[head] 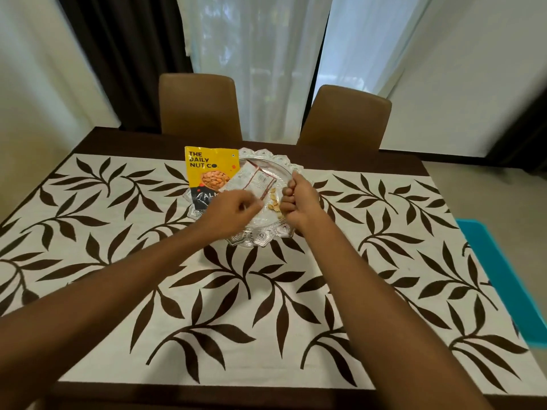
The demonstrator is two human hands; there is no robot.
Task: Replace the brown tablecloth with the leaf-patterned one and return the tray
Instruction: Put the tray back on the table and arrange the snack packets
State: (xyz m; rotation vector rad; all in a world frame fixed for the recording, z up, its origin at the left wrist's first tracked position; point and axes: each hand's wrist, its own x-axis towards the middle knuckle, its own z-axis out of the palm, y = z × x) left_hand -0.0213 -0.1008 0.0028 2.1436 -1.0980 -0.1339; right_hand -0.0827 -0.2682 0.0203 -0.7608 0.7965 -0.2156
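The leaf-patterned tablecloth (207, 291), white with brown leaves, lies spread over the dark table (97, 140). An ornate silver tray (260, 241) rests on it at the far middle. On the tray lie a yellow almond packet (210, 170), a clear packet (254, 180) with red lines and some pale nuts (273, 204). My left hand (231, 213) hovers over the tray's left side, fingers loosely curled at the clear packet's edge. My right hand (297, 199) is a closed fist at the tray's right rim. The brown tablecloth is not visible.
Two brown chairs (198, 105) (343, 116) stand at the table's far side, before sheer curtains (257, 54). A blue object (503, 276) lies off the table's right edge. The dark tabletop shows as a border around the cloth.
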